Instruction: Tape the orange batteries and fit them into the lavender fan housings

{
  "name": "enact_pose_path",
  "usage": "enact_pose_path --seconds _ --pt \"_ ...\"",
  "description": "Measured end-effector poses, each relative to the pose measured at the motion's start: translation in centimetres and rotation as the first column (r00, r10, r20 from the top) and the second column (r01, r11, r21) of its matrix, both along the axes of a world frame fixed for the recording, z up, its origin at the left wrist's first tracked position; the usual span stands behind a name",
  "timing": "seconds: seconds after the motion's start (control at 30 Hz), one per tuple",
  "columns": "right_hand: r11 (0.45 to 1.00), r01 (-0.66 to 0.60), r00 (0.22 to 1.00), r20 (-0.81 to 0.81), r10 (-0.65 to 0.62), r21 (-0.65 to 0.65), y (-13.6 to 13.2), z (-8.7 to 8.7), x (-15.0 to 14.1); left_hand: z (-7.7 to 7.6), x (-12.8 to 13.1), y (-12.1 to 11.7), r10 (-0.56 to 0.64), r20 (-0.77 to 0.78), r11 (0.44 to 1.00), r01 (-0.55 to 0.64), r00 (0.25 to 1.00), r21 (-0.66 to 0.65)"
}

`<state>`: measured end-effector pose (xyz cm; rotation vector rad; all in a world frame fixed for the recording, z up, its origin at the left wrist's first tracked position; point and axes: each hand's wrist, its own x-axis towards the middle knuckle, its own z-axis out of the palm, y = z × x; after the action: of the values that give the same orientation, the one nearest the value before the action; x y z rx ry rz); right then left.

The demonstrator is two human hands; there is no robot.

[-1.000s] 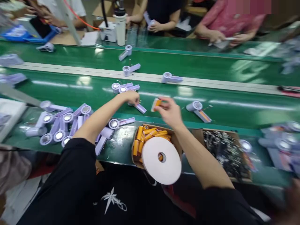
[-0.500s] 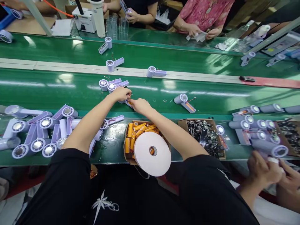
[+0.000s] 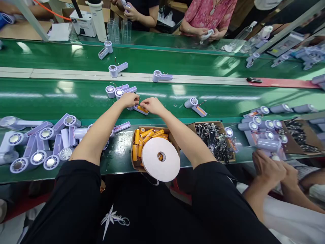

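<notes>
A lavender handheld fan housing [image 3: 139, 110] lies on the green conveyor between my hands, its open handle angled down to the right. An orange battery [image 3: 142, 109] sits inside that handle. My left hand [image 3: 130, 99] is over the fan's round head, thumb and fingers pinched near a thin wire; what they grip is too small to make out. Just right of it, my right hand [image 3: 153, 105] has its fingertips pinched together above the handle, their contents hidden. Two similar fan housings stand beside my left hand, the nearer one [image 3: 120, 94] almost touching it.
In front of me are a box of orange batteries [image 3: 137, 146] with a white tape roll [image 3: 152, 162] on it, and a box of small dark parts [image 3: 215, 140]. Fan housings [image 3: 40, 156] crowd the left; another [image 3: 195, 105] lies rightward. A co-worker's hands [image 3: 270, 167] work at right.
My right hand has lifted slightly off the handle, uncovering the orange battery. My hands are a little farther apart. The whole view has shifted slightly.
</notes>
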<state>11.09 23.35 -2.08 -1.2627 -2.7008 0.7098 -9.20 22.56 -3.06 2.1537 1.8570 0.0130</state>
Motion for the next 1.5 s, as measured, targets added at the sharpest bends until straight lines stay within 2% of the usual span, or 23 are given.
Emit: enact_pose_path --seconds 0.1,0.2,0.43,0.53,0.6,0.7,0.83,0.93,1.03,1.1,1.17,1.23,1.3,1.43,1.5 --pt "0.992 0.048 0.998 0.036 -0.045 -0.115 0.5 -0.9 1.4 -0.1 0.4 0.3 0.000 0.001 1.000 0.000 1.000 -0.007" --pt "0.987 0.048 0.996 0.077 -0.036 -0.152 0.5 -1.8 1.5 -0.3 0.8 0.3 0.003 -0.001 1.000 -0.003 1.000 0.000" --pt "0.998 -0.026 1.000 0.009 0.026 0.050 0.4 -2.8 0.3 -0.7 1.5 0.3 0.009 0.023 1.000 -0.009 1.000 0.017" --pt "0.993 -0.101 0.991 -0.080 0.106 0.067 0.5 -2.9 0.9 -0.9 1.8 0.6 0.012 0.033 1.000 -0.012 0.999 0.012" --pt "0.993 -0.106 0.989 -0.095 0.111 0.056 0.7 -2.8 1.5 -0.9 2.0 0.7 0.013 0.039 1.000 -0.013 0.999 0.014" --pt "0.992 -0.090 0.996 0.009 0.089 0.084 0.8 -2.5 2.5 -0.9 2.4 0.9 0.011 0.047 1.000 -0.011 0.999 0.013" --pt "0.960 -0.240 0.963 0.159 0.217 0.145 0.2 -2.2 3.4 -0.9 3.0 0.9 0.014 0.056 1.000 -0.014 0.998 0.004" --pt "0.935 -0.293 0.941 0.232 0.245 0.200 -0.4 -2.2 3.6 -1.1 3.6 0.9 0.021 0.063 1.000 -0.021 0.998 0.003" --pt "0.929 -0.314 0.934 0.239 0.265 0.194 -0.1 -2.2 4.0 -1.1 4.0 1.0 0.026 0.063 1.000 -0.026 0.998 0.002" --pt "0.939 -0.323 0.938 0.177 0.300 0.118 0.8 -2.1 4.8 -1.0 4.1 1.2 0.025 0.061 1.000 -0.025 0.998 -0.001" --pt "0.968 -0.250 0.967 0.062 0.248 0.021 1.8 -2.0 6.0 -0.8 4.3 1.3 0.022 0.061 1.000 -0.022 0.998 -0.002" --pt "0.993 -0.086 0.996 -0.026 0.084 -0.076 2.5 -2.1 7.1 -0.7 4.5 1.3 0.022 0.062 1.000 -0.022 0.998 -0.001" --pt "0.988 0.064 0.997 -0.024 -0.068 -0.139 2.8 -2.5 7.4 -0.9 4.8 1.3 0.029 0.060 1.000 -0.029 0.998 0.001" --pt "0.977 0.124 0.991 0.061 -0.115 -0.173 2.7 -3.2 6.0 -1.2 5.6 1.5 0.053 0.038 0.999 -0.053 0.998 0.001" --pt "0.976 0.145 0.988 0.073 -0.135 -0.164 2.7 -2.8 5.3 -0.7 6.1 1.6 0.063 0.022 0.998 -0.063 0.998 0.004"
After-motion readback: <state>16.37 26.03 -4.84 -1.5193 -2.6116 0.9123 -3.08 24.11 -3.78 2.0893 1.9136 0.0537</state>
